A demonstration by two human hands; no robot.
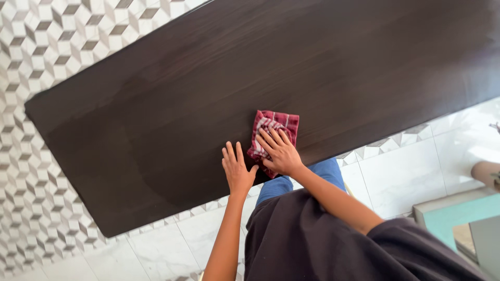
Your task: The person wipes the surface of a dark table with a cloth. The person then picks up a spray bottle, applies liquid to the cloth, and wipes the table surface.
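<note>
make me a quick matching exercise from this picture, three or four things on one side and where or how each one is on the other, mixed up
Things:
1. left hand
2. right hand
3. cloth
4. floor

States:
A. red with pale stripes, bunched on the dark wooden table
B. pressing down on the cloth
C. flat on bare wood, fingers spread
D. patterned with grey and white cube shapes

Pairs: 1-C, 2-B, 3-A, 4-D

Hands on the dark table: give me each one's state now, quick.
Left hand: open, flat on the dark wooden table, holding nothing.
Right hand: open, fingers spread, pressing down on the red striped cloth.
</note>
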